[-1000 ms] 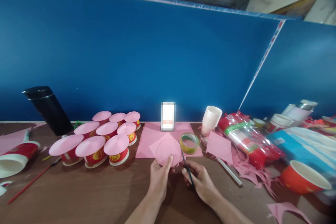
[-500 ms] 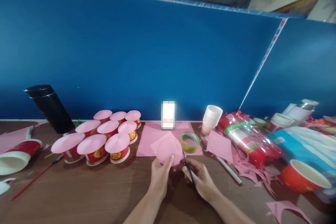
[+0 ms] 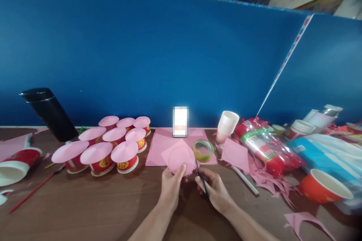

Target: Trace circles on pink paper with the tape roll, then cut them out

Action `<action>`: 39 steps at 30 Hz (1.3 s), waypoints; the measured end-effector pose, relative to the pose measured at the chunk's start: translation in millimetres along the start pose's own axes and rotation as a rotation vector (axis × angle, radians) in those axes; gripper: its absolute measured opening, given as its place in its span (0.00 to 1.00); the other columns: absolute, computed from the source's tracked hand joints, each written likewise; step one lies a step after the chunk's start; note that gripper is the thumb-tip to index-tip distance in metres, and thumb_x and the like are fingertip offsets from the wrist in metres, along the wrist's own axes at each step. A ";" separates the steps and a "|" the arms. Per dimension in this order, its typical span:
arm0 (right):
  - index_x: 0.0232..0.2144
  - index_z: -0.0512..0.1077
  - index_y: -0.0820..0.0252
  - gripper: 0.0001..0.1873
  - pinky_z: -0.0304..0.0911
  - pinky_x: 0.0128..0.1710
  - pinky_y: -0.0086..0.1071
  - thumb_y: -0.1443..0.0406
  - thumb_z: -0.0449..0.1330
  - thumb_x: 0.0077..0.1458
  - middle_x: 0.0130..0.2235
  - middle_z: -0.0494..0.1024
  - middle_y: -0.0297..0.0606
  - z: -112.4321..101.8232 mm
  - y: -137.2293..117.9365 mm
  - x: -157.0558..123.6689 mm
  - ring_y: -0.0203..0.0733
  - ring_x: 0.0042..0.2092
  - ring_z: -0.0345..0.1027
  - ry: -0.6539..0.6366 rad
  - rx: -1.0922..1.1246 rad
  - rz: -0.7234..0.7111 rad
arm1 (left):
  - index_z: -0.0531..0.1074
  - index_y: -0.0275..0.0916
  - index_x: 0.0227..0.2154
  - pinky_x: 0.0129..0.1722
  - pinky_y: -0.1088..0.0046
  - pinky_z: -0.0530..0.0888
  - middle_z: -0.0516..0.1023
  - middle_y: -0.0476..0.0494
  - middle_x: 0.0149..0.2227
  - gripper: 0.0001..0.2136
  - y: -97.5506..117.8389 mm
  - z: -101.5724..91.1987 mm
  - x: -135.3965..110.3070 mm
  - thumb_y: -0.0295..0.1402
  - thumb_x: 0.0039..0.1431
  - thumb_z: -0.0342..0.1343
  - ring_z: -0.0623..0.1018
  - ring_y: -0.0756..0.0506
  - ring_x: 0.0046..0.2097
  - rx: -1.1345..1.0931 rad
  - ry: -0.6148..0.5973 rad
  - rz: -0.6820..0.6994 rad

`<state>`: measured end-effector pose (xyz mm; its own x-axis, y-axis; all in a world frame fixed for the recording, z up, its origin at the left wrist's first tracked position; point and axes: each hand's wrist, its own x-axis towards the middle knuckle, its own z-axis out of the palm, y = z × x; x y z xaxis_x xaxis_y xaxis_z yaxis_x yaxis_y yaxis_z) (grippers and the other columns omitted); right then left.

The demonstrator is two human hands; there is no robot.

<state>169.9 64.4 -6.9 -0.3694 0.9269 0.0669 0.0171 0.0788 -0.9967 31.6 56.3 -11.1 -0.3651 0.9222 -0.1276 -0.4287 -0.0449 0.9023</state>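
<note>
Between thumb and fingers, my left hand pinches a piece of pink paper with a circle drawn on it. Its lower edge is rounded, while pointed corners stick out at the top and left. My right hand is closed round a pair of dark scissors. Their blades point up along the right edge of the paper. Whether the blades are apart is too small to tell. Behind the paper lie a roll of tape and pink sheets flat on the table.
Several red paper cups with pink paper tops stand at left, near a black bottle. On the right are stacked white cups, a square pink piece, paper scraps, a red plastic package and an orange cup.
The whole view has shifted slightly, with things sitting a little higher and further left. Both hands keep their holds on the paper and the scissors, almost unmoved.
</note>
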 end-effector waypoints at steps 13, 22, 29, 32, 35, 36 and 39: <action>0.37 0.71 0.64 0.18 0.53 0.20 0.24 0.55 0.60 0.50 0.19 0.63 0.27 -0.5 0.2 0.1 0.30 0.21 0.54 -0.006 0.008 0.006 | 0.71 0.31 0.25 0.19 0.78 0.65 0.71 0.48 0.19 0.13 0.6 0.2 1.1 0.39 0.44 0.62 0.67 0.53 0.20 0.017 -0.019 -0.004; 0.38 0.70 0.65 0.18 0.51 0.19 0.24 0.56 0.60 0.50 0.19 0.63 0.28 0.0 0.9 0.2 0.28 0.20 0.53 0.009 0.022 0.030 | 0.71 0.31 0.25 0.18 0.79 0.64 0.70 0.50 0.18 0.13 3.6 0.9 -0.8 0.37 0.41 0.64 0.66 0.54 0.19 -0.003 0.001 -0.024; 0.37 0.71 0.66 0.19 0.51 0.18 0.23 0.55 0.59 0.50 0.18 0.62 0.27 0.3 0.9 0.5 0.28 0.19 0.52 0.016 0.017 0.036 | 0.71 0.31 0.25 0.18 0.80 0.65 0.71 0.49 0.18 0.14 4.7 2.0 -0.6 0.38 0.40 0.64 0.67 0.54 0.19 -0.002 0.023 -0.027; 0.37 0.71 0.65 0.18 0.52 0.19 0.23 0.55 0.60 0.50 0.19 0.62 0.27 0.3 0.4 -0.3 0.28 0.20 0.53 0.016 0.011 0.032 | 0.71 0.31 0.25 0.19 0.79 0.65 0.72 0.49 0.19 0.14 4.1 1.8 -0.1 0.38 0.40 0.64 0.67 0.54 0.20 -0.009 0.037 -0.025; 0.37 0.71 0.65 0.19 0.53 0.19 0.24 0.55 0.60 0.50 0.19 0.63 0.28 0.1 0.0 -0.8 0.28 0.20 0.54 0.016 0.004 0.030 | 0.71 0.31 0.26 0.19 0.79 0.65 0.72 0.49 0.19 0.14 3.3 1.3 0.8 0.38 0.40 0.64 0.67 0.54 0.20 -0.004 0.042 -0.023; 0.37 0.71 0.65 0.19 0.53 0.19 0.24 0.55 0.60 0.50 0.19 0.63 0.28 0.1 0.1 -0.7 0.28 0.20 0.54 0.017 0.001 0.030 | 0.71 0.32 0.26 0.19 0.79 0.65 0.72 0.49 0.19 0.14 3.1 1.1 1.0 0.38 0.41 0.63 0.67 0.54 0.20 -0.002 0.040 -0.021; 0.37 0.71 0.66 0.19 0.52 0.18 0.24 0.55 0.60 0.49 0.18 0.62 0.28 -0.2 0.7 0.5 0.29 0.20 0.54 0.019 -0.008 0.033 | 0.71 0.32 0.25 0.19 0.79 0.65 0.71 0.50 0.18 0.14 2.7 0.8 1.3 0.38 0.41 0.63 0.67 0.54 0.20 0.004 0.050 -0.023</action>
<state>169.8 65.0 -7.5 -0.3506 0.9359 0.0346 0.0366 0.0506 -0.9980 30.6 57.6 -8.6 -0.3960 0.9026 -0.1686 -0.4342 -0.0223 0.9005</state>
